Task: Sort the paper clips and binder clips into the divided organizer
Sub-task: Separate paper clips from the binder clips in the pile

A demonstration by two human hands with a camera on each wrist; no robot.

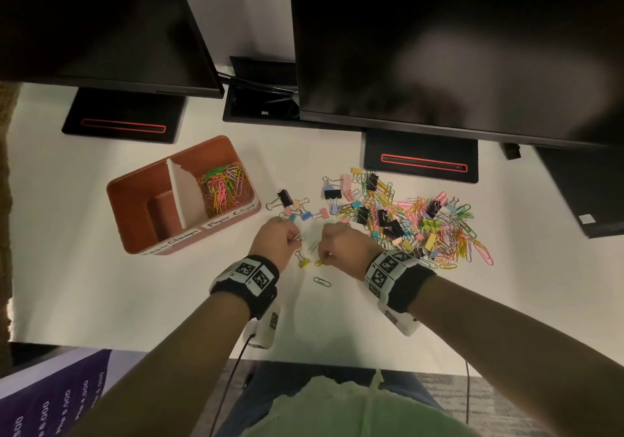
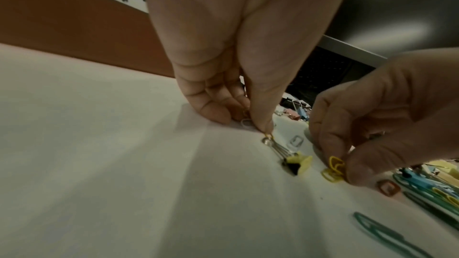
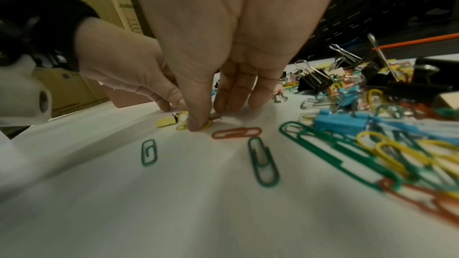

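An orange-brown divided organizer (image 1: 158, 164) stands at the left. Its right compartment holds several coloured paper clips (image 1: 224, 186); the left compartment looks bare. A mixed pile of paper clips and binder clips (image 1: 412, 220) lies to the right. My left hand (image 1: 297, 238) has curled fingers and pinches a pale wire clip (image 2: 246, 123) down at the table. A yellow binder clip (image 2: 299, 162) lies just beside its thumb. My right hand (image 1: 324, 257) pinches a yellow paper clip (image 3: 206, 125) between thumb and forefinger on the table.
Loose clips lie near my hands: a small green one (image 1: 321, 282), a larger green one (image 3: 263, 164) and an orange one (image 3: 236, 132). Small binder clips (image 1: 297, 207) sit behind my hands. Two monitors on black stands (image 1: 420, 159) line the back. A dark device (image 1: 587, 196) is far right.
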